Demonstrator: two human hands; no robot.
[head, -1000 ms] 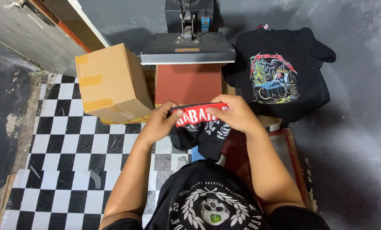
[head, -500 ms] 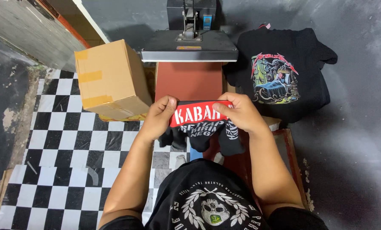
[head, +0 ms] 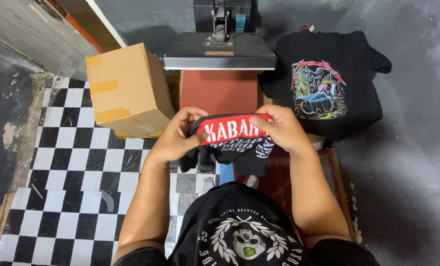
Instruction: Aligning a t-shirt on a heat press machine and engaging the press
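Observation:
Both my hands hold a black garment (head: 232, 148) with a red and white printed band across its top edge. My left hand (head: 176, 138) grips its left end and my right hand (head: 283, 129) grips its right end, stretching the band between them. The cloth hangs bunched below my fingers. Just beyond it sits a heat press (head: 219, 51) with its grey upper plate raised over a reddish-brown lower pad (head: 219, 91).
A taped cardboard box (head: 126, 91) stands left of the press on a black-and-white checkered floor (head: 67, 167). A black t-shirt with a colourful print (head: 328, 83) lies to the right. A grey concrete floor (head: 412, 162) spreads further right. A reddish stand edge (head: 335, 172) is under my right forearm.
The garment has been turned so the red band faces up and is spread wider between my hands, which moved slightly closer to me.

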